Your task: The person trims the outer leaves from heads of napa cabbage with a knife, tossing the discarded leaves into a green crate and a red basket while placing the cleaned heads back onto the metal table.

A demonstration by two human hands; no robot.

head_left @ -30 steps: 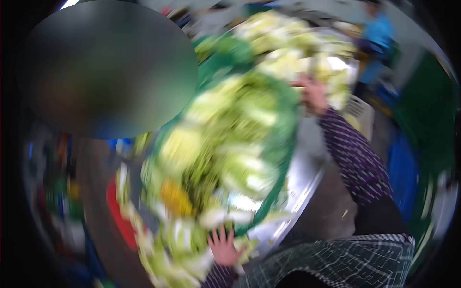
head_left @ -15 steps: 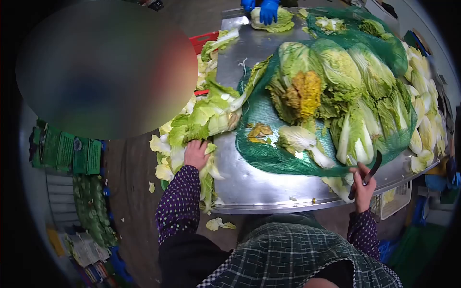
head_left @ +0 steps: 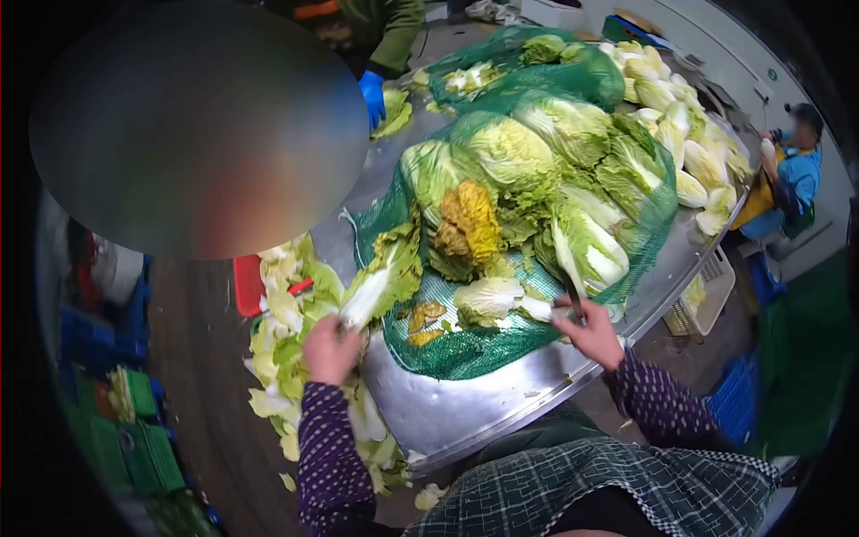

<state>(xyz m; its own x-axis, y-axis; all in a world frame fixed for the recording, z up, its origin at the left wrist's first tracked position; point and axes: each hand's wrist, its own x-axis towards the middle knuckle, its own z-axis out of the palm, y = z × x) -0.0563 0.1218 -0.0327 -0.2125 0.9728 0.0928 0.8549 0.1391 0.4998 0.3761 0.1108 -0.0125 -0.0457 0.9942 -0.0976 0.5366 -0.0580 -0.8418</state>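
Observation:
My left hand (head_left: 331, 349) is closed on the white stem end of a napa cabbage leaf (head_left: 383, 282), whose green end points toward the net. In my right hand (head_left: 591, 333) is a knife (head_left: 574, 294), its dark blade directed up and away over the net's front edge. A green mesh bag (head_left: 461, 358) lies spread on the metal table (head_left: 420, 407). Several napa cabbages (head_left: 510, 152) rest in it, along with a yellowed, rotten leaf clump (head_left: 472, 224). A small pale cabbage piece (head_left: 489, 300) lies between my hands.
Discarded leaves (head_left: 286, 340) are heaped along the table's left edge, beside a red crate (head_left: 248, 286). Trimmed cabbages (head_left: 684, 148) are piled at the right. A white basket (head_left: 702, 295) stands below. Across the table is a co-worker's blue-gloved hand (head_left: 372, 98); another person (head_left: 792, 174) stands far right.
The view has turned, shifting the table leftward and down. My left hand has left the heap at the table edge and now grips a leaf. My right hand still holds the knife, now pointing more away.

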